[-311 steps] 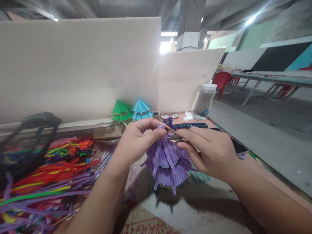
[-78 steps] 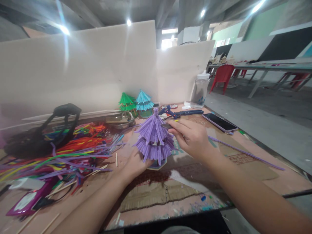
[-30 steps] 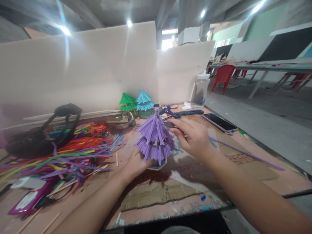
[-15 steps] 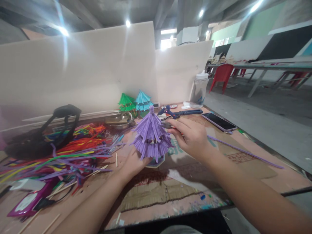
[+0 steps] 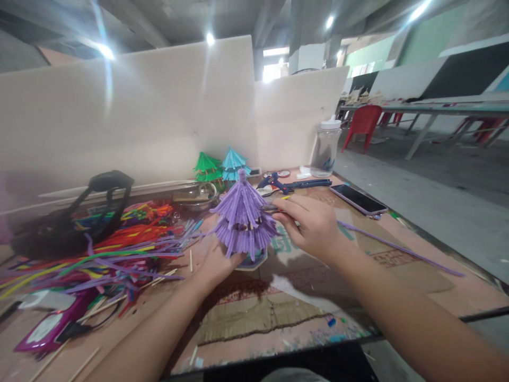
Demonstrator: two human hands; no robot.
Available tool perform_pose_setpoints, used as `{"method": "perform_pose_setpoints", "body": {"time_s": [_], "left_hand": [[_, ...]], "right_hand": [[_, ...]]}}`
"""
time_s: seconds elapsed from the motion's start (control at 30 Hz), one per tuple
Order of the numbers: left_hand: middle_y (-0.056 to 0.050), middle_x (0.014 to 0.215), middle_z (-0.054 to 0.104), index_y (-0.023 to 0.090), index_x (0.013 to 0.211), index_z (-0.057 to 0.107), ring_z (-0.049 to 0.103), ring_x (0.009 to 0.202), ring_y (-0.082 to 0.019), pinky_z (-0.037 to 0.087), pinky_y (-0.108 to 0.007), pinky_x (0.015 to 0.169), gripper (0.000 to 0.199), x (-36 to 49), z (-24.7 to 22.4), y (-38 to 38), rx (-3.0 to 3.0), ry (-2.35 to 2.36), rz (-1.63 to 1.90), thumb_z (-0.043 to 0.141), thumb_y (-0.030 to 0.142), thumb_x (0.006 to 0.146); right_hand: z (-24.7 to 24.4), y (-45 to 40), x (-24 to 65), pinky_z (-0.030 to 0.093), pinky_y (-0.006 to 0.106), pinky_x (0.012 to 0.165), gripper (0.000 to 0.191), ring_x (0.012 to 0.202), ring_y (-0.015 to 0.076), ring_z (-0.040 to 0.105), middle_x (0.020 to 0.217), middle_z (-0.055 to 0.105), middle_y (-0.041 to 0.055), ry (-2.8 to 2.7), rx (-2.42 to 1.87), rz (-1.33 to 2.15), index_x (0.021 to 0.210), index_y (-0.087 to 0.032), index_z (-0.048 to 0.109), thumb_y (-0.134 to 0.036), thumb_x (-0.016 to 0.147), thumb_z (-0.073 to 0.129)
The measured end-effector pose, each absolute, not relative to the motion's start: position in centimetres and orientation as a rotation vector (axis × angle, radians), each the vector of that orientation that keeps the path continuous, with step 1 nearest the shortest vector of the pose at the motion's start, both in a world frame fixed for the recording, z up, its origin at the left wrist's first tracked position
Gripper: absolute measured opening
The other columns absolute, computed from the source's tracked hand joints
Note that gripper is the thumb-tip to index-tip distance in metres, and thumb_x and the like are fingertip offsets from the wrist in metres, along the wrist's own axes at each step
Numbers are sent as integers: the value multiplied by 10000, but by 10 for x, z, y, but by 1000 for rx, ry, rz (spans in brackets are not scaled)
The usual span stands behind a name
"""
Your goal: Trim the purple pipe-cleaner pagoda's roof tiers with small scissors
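Centrally, the purple 2-tiered model appears upright over cardboard on the counter; probably light, its soft strips easily bent, best held by the base. Right hand: fingers pinched around a dark tool; left hand: fingers hidden, grip indeterminable

Fuzzy matt purple model, rough corrugated cardboard, clear glossy plastic bottle, glossy dark phone screen

Purple tiered model, right hand holding tool
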State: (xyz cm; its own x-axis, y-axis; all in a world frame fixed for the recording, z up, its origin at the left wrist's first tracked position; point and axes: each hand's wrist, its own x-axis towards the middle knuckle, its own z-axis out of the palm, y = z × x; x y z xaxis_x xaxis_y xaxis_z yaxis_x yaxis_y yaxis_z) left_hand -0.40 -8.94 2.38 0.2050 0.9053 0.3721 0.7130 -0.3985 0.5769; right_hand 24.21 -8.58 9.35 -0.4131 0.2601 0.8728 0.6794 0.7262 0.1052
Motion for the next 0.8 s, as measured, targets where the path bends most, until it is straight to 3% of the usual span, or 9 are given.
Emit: {"method": "perform_pose_setpoints", "body": {"time_s": [0.13, 0.5, 0.8], "left_hand": [[-115, 1340, 670, 149, 1270, 656, 589, 1280, -298, 464, -395, 1082, 536, -6, 22, -88, 2197, 1553, 1005, 534, 427, 829], [-71, 1261, 715, 196, 1220, 685, 621, 1227, -272, 479, -366, 1066, 443, -5, 23, -88, 2215, 1533, 1030, 600, 324, 805], [-95, 1227, 721, 175, 1197, 693, 634, 1204, -302, 502, -394, 1047, 452, -6, 22, -89, 2223, 1553, 1037, 606, 343, 786]], "right_hand": [[92, -85, 241, 452, 298, 686, 231, 751, 184, 654, 850, 725, 76, -2004, -721, -562, 1044, -121, 681, -287, 992, 529], [92, -85, 241, 435, 287, 672, 222, 722, 173, 637, 816, 709, 61, -2012, -723, -567, 1048, -127, 676, -286, 992, 531], [93, -86, 241, 419, 286, 663, 240, 709, 169, 627, 794, 699, 59, -2021, -728, -570, 1035, -118, 685, -292, 998, 523]]}}
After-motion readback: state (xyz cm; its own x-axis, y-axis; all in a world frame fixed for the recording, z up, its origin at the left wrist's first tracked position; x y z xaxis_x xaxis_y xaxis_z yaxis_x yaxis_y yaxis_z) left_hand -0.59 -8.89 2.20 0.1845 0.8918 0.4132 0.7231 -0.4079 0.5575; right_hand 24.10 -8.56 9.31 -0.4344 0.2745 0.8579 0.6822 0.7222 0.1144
